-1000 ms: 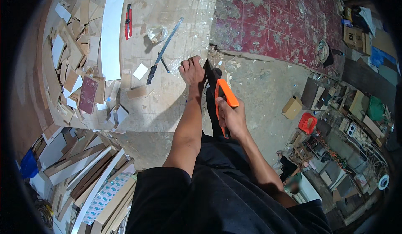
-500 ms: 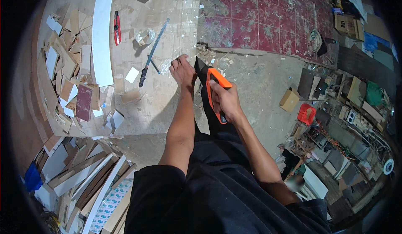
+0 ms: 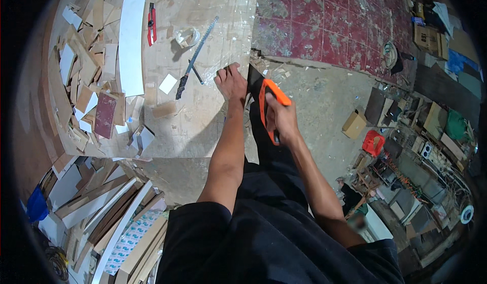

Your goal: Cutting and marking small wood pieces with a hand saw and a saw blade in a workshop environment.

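Observation:
My right hand (image 3: pixel 282 117) is wrapped round the orange and black handle of a handsaw (image 3: pixel 269 89). The saw's dark blade points away from me, its tip beside the right edge of a wooden work table (image 3: pixel 198 124). Just left of the blade, my left hand (image 3: pixel 232 84) rests on the table edge, palm down, with bent fingers slightly apart. Anything under that palm is hidden. Left of this hand lies a narrow saw blade with a dark wrapped grip (image 3: pixel 199 47), crossing a thin dark rod (image 3: pixel 196 73). A roll of clear tape (image 3: pixel 187 38) sits beside it.
A long white board (image 3: pixel 133 40), a red utility knife (image 3: pixel 151 24) and a heap of wood offcuts (image 3: pixel 86 65) occupy the table's left. Boards (image 3: pixel 116 208) lean below it. Right are red floor tiles (image 3: pixel 329 25), a cardboard box (image 3: pixel 354 124) and a red basket (image 3: pixel 373 143).
The view has shifted, so the table and floor appear farther right and slightly higher. Both hands and the handsaw keep nearly the same place at the table edge.

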Motion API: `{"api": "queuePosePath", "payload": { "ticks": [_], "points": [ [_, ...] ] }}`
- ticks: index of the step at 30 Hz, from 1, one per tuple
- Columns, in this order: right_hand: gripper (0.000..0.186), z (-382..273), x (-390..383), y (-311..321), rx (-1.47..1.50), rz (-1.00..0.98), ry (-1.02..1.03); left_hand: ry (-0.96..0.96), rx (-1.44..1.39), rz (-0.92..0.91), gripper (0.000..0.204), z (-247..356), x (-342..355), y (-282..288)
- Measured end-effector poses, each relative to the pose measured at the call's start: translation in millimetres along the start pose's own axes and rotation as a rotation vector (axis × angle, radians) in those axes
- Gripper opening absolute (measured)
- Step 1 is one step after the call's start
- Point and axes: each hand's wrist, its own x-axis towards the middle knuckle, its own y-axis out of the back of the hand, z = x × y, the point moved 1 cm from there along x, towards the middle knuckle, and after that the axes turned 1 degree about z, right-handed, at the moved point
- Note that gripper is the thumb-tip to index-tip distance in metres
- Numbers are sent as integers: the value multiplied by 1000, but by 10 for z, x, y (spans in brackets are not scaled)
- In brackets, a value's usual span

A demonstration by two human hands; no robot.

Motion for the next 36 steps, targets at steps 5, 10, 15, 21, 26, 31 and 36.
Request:
{"api": "queuePosePath", "payload": {
  "ticks": [5, 10, 15, 21, 26, 31, 36],
  "points": [
    [28, 107, 66, -127, 80, -51, -27, 54, 12, -22, 22, -61, -5, -54],
    [27, -90, -430, -49, 4, -53, -32, 52, 52, -46, 21, -76, 33, -8],
    [28, -164, -368, 13, 146, -84, -118, 54, -2, -17, 24, -106, -28, -53],
    [32, -96, -272, 53, 115, -30, -106, 47, -12, -53, 24, -21, -36, 14],
    [36, -179, -177, 45, 97, -70, -102, 25, -12, -1, 22, -63, 17, 13],
    [33, 149, -402, 176, 31, -91, 54, 62, 85, -130, 25, -46, -10, 6],
    [33, 130, -305, -5, -202, 92, 263, 75, 43, -162, 28, -45, -1, -28]
  ]
}}
